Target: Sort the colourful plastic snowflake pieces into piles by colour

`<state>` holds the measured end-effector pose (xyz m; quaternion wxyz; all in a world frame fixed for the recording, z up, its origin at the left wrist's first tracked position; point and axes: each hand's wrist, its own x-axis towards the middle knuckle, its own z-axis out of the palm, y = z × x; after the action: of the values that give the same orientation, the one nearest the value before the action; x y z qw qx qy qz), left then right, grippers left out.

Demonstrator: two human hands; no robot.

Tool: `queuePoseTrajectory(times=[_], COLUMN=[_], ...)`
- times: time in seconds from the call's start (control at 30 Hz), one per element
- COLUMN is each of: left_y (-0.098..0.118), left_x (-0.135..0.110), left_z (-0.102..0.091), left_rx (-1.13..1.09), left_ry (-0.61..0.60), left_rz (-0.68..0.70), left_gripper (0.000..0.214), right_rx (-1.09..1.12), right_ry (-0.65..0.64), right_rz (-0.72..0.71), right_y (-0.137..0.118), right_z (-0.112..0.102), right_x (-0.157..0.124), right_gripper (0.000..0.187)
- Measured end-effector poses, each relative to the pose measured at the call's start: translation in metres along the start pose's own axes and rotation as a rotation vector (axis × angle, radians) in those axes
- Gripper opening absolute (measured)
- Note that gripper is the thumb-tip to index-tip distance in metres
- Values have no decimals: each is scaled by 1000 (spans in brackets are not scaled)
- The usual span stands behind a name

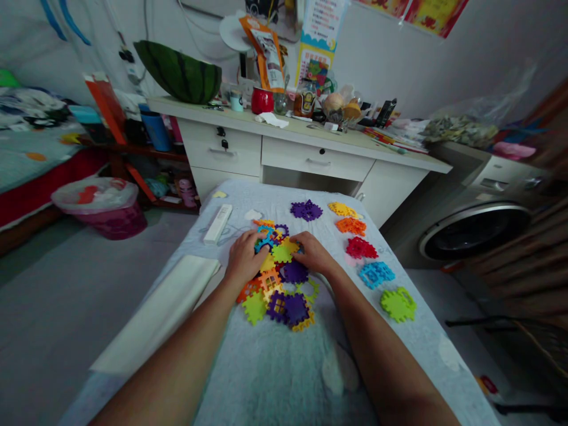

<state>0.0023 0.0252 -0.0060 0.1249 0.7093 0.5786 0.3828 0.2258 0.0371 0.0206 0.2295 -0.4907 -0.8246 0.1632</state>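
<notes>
Left hand (244,258) and right hand (313,252) lie fingers-down on the mixed tile pile (286,305), grasp hidden so cannot tell; judged best: pin neighbours, lift the green tile (281,253) singly.

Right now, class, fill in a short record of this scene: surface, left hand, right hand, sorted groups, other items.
surface: pale blue tablecloth
left hand: on the mixed pile of toothed plastic tiles
right hand: on the same pile's far side
sorted groups: purple tiles, yellow tiles, orange tiles, red tiles, blue tiles, green tiles, right of the pile
other items: white remote, folded white cloth, both at left
</notes>
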Motion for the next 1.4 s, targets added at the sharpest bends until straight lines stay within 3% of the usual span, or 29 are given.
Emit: queuePoseTrajectory(times=[0.2, 0.37, 0.57, 0.9, 1.4], left_y=[0, 0, 2, 0, 0], left_x=[0, 0, -1, 0, 0], left_z=[0, 1, 0, 1, -1], left_rx=[-9, -12, -3, 5, -5], left_ry=[3, 5, 1, -11, 0], left_rz=[-7, -12, -12, -26, -7], left_gripper=[28, 28, 29, 30, 28], right_rx=[25, -115, -276, -280, -343], right_ry=[102, 220, 141, 136, 167], right_rz=[147, 221, 346, 374, 410], right_y=[10, 26, 30, 28, 42], right_z=[-3, -8, -9, -12, -54], right_x=[-1, -3, -6, -8, 26], right_gripper=[40, 36, 39, 36, 33])
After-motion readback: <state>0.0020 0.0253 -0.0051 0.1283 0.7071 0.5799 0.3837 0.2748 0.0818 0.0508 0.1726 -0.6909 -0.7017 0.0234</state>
